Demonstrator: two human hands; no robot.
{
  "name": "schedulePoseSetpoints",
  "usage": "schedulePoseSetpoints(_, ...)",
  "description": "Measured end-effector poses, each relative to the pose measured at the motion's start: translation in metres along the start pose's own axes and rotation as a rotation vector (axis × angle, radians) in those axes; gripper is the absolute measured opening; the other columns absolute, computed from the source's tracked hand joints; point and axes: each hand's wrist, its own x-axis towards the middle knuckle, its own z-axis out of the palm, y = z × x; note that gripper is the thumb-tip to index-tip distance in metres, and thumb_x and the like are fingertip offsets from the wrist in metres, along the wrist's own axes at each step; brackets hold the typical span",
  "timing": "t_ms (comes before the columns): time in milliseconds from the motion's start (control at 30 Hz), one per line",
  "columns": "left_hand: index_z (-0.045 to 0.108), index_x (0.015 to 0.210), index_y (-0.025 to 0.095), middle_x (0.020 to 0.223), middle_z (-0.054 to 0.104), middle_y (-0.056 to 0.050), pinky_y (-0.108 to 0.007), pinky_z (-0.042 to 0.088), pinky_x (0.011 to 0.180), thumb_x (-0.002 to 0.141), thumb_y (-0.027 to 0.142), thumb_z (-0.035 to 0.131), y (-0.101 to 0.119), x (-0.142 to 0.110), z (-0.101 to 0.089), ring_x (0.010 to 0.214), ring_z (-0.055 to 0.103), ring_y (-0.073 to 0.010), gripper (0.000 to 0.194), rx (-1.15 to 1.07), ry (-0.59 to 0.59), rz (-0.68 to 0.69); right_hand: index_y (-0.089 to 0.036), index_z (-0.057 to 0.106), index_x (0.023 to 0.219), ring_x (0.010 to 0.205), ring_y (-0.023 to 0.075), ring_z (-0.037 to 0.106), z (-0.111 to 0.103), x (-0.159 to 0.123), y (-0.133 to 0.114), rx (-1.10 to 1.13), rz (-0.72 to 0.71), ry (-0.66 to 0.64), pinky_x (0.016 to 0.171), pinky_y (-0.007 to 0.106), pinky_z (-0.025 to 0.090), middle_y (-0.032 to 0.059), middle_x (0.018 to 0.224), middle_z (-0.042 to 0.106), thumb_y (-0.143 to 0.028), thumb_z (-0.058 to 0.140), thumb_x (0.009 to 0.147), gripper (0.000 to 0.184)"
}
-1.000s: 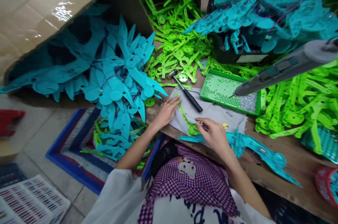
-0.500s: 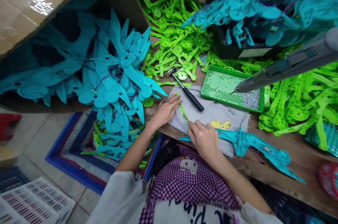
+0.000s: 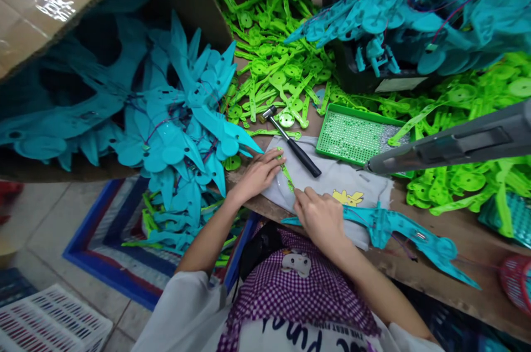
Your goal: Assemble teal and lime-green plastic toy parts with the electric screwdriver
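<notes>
A narrow light-green plastic arm (image 3: 286,175) lies on a grey cloth (image 3: 274,191) at the table's near edge. My left hand (image 3: 261,172) holds its upper end, the fingers close together over it. At its lower end my right hand (image 3: 319,213) has its fingers curled in and pinches the tip; the exact contact is partly hidden. A black-handled hammer (image 3: 302,155) rests on the cloth just beyond both hands. A long blue plastic part (image 3: 379,224) with wires lies by my right hand, one end passing under it.
A grey electric screwdriver (image 3: 448,139) slants in from the right, its tip near the green tray (image 3: 334,155) of small metal pieces. Green arms (image 3: 282,75) heap behind. Blue parts (image 3: 166,136) spill from a cardboard box (image 3: 45,3); more blue parts (image 3: 398,3) fill a black bin.
The screwdriver has swung lower, its tip moving from over the tray to the tray's near edge. My hands and the green arm have barely moved.
</notes>
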Motion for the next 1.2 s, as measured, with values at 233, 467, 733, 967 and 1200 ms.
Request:
schedulePoseSetpoints(233, 0.054, 0.13, 0.024, 0.144, 0.045, -0.003, -0.041, 0.029, 0.116, 0.098, 0.029, 0.036, -0.004, 0.0, 0.002, 0.137, 0.036, -0.0188, 0.038, -0.048, 0.016, 0.016, -0.02, 0.066, 0.102, 0.081, 0.016, 0.063, -0.013, 0.006, 0.011, 0.016, -0.075, -0.088, 0.067, 0.03, 0.032, 0.0052, 0.091, 0.068, -0.02, 0.042, 0.093, 0.025)
schedulePoseSetpoints(467, 0.053, 0.131, 0.024, 0.145, 0.044, -0.003, -0.041, 0.028, 0.116, 0.098, 0.03, 0.035, -0.005, -0.001, 0.002, 0.137, 0.036, -0.0192, 0.038, -0.048, -0.002, 0.003, -0.021, 0.067, 0.093, 0.078, 0.0157, 0.063, -0.022, 0.019, 0.018, 0.017, -0.098, -0.126, 0.063, 0.029, 0.032, 0.0041, 0.089, 0.068, -0.021, 0.042, 0.093, 0.025)
schedulePoseSetpoints(733, 0.053, 0.131, 0.024, 0.145, 0.044, -0.004, -0.042, 0.029, 0.116, 0.098, 0.029, 0.035, -0.002, 0.001, -0.001, 0.137, 0.036, -0.0197, 0.038, -0.062, -0.013, 0.003, -0.018, 0.066, 0.096, 0.079, 0.0175, 0.064, -0.02, 0.028, 0.015, -0.041, -0.172, -0.127, 0.065, 0.03, 0.034, 0.0064, 0.09, 0.067, -0.015, 0.044, 0.091, 0.023)
schedulePoseSetpoints(967, 0.054, 0.131, 0.025, 0.145, 0.044, -0.005, -0.043, 0.03, 0.115, 0.097, 0.029, 0.037, -0.005, 0.001, -0.001, 0.138, 0.036, -0.0206, 0.038, -0.099, -0.019, 0.0, -0.03, 0.065, 0.112, 0.068, 0.014, 0.062, -0.01, 0.019, 0.029, 0.07, -0.059, -0.015, 0.061, 0.027, 0.031, 0.0013, 0.088, 0.068, -0.03, 0.041, 0.095, 0.029)
schedulePoseSetpoints(1200, 0.054, 0.131, 0.026, 0.143, 0.046, -0.004, -0.042, 0.033, 0.114, 0.097, 0.029, 0.039, -0.004, 0.002, -0.002, 0.137, 0.038, -0.0205, 0.037, -0.134, -0.011, 0.001, -0.029, 0.066, 0.111, 0.07, 0.0125, 0.062, -0.004, 0.042, 0.031, 0.078, -0.102, 0.031, 0.059, 0.027, 0.03, 0.0014, 0.087, 0.067, -0.032, 0.039, 0.096, 0.031)
